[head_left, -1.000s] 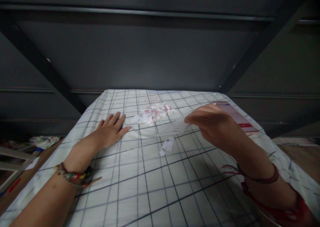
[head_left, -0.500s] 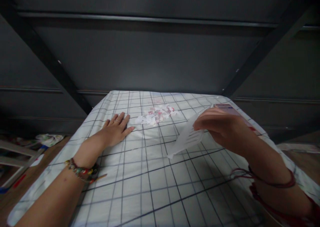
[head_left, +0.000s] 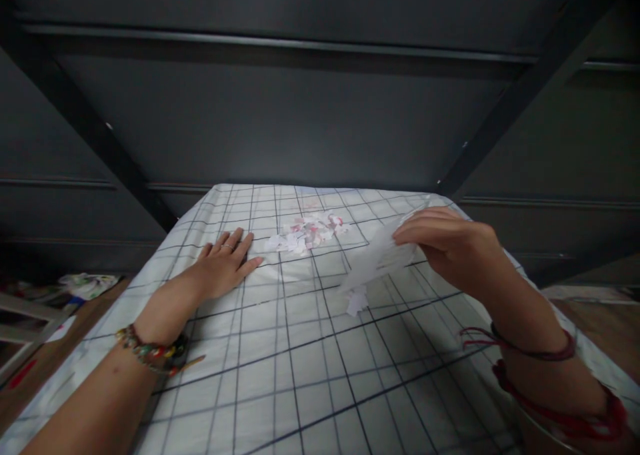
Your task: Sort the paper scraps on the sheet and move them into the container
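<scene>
My left hand (head_left: 223, 261) lies flat on the checked cloth (head_left: 270, 368), fingers spread, holding nothing. Just right of it sits a loose heap of torn paper scraps (head_left: 310, 233), white with pink and red bits. My right hand (head_left: 443, 248) pinches a thin, translucent white sheet or bag (head_left: 375, 258), and I cannot tell which it is. That thing hangs tilted, its low end pointing toward me and to the left. At this low end shows a small cluster of white scraps (head_left: 357, 300). The fingertips of my right hand are partly hidden.
A dark panelled wall (head_left: 280, 121) rises behind the far edge of the cloth-covered surface. Down on the left floor are a pale frame (head_left: 30, 328), a crumpled cloth or bag (head_left: 90, 285) and a red object (head_left: 23, 373).
White scraps now show at the low end of the translucent thing. A purple-pink flat item behind my right hand no longer shows. The view has shifted slightly; my left hand stays flat.
</scene>
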Tool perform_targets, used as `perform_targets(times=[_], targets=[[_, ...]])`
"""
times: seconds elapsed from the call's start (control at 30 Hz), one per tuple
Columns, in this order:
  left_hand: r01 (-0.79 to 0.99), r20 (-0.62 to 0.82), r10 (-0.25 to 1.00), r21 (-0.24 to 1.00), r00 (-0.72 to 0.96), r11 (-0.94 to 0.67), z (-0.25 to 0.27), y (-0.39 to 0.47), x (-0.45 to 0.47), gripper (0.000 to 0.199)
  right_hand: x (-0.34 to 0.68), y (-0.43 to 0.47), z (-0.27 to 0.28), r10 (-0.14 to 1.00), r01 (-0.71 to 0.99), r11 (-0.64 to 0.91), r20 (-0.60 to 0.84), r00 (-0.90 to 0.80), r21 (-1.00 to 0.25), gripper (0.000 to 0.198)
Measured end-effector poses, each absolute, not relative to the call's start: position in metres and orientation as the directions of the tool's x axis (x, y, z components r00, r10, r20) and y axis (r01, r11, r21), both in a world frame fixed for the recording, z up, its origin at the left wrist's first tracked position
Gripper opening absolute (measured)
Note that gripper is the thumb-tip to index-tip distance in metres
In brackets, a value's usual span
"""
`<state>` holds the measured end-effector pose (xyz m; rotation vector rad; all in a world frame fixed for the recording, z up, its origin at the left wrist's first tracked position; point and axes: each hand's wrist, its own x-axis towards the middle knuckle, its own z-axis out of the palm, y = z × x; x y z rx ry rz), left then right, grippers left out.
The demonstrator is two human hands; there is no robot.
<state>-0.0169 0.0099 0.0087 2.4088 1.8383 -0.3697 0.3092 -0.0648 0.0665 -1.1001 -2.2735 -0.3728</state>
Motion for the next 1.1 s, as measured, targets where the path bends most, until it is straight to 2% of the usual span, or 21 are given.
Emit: perform_targets(times=[0.07, 0.17, 0.3, 0.43, 0.63, 0.73, 0.93, 1.1], targets=[[0.961, -0.243, 0.940, -0.083, 0.239, -0.266, 0.007, 0.010, -0.017, 0.068, 0.307, -0.065, 0.064, 0.622, 0.826, 0.563, 0.647, -0.441, 0.021, 0.031], [0.961, -0.245, 0.941, -0.090, 0.233, -0.261, 0.006, 0.011, -0.018, 0.066, 0.297, -0.066, 0.059, 0.646, 0.850, 0.524, 0.622, -0.443, 0.061, 0.034], [0.961, -0.261, 0.939, -0.097, 0.225, -0.258, 0.007, 0.010, -0.018, 0.066, 0.282, -0.066, 0.052, 0.634, 0.812, 0.567, 0.557, -0.537, 0.138, 0.045], [0.962, -0.273, 0.937, -0.099, 0.219, -0.254, 0.011, 0.009, -0.015, 0.067, 0.274, -0.064, 0.047, 0.572, 0.767, 0.623, 0.578, -0.582, 0.156, 0.040], [0.964, -0.271, 0.935, -0.077, 0.226, -0.256, 0.012, 0.008, -0.015, 0.066, 0.274, -0.071, 0.055, 0.590, 0.735, 0.671, 0.528, -0.611, 0.100, 0.039], [0.964, -0.260, 0.939, -0.078, 0.227, -0.255, 0.011, 0.008, -0.016, 0.064, 0.275, -0.078, 0.062, 0.545, 0.690, 0.720, 0.553, -0.630, 0.077, 0.038], [0.962, -0.257, 0.939, -0.082, 0.230, -0.259, 0.011, 0.007, -0.016, 0.063, 0.264, -0.076, 0.058, 0.458, 0.721, 0.664, 0.656, -0.600, 0.197, 0.030], [0.965, -0.252, 0.942, -0.080, 0.222, -0.249, 0.011, 0.007, -0.016, 0.063, 0.256, -0.074, 0.056, 0.457, 0.710, 0.670, 0.633, -0.625, 0.217, 0.034]])
